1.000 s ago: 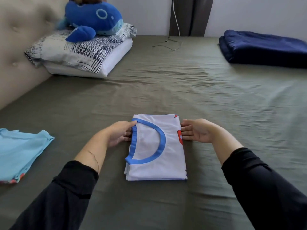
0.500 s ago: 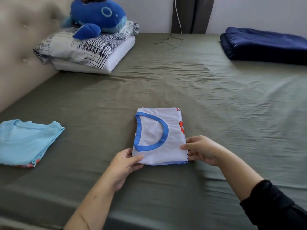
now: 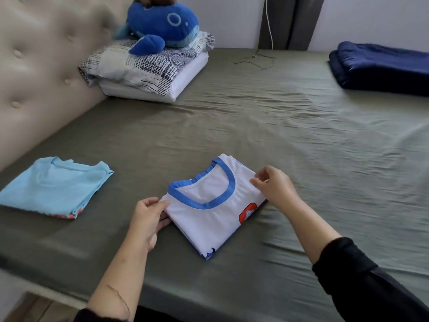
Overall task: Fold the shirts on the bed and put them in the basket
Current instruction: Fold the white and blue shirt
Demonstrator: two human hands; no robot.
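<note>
You pinch the folded white shirt [image 3: 209,212] at opposite edges, left hand [image 3: 148,217] gripping its near corner, right hand [image 3: 276,189] its far side, apparently so the folds hold together for lifting.

— What have you got on the head view?

— I see the folded white shirt [image 3: 209,212] with its blue collar lying skewed on the olive bed [image 3: 301,140], near the front edge. My left hand [image 3: 148,217] pinches its left corner, thumb on top. My right hand [image 3: 276,187] pinches the right edge, fingers curled.

— Anything else on the bed?

— A folded light blue shirt [image 3: 53,187] well to the left. At the back, a blue whale plush [image 3: 162,24] sits on stacked pillows [image 3: 148,70] against the tufted headboard [image 3: 34,66]. A folded navy blanket [image 3: 380,68] lies far right, a thin cable [image 3: 255,59] between them.
</note>
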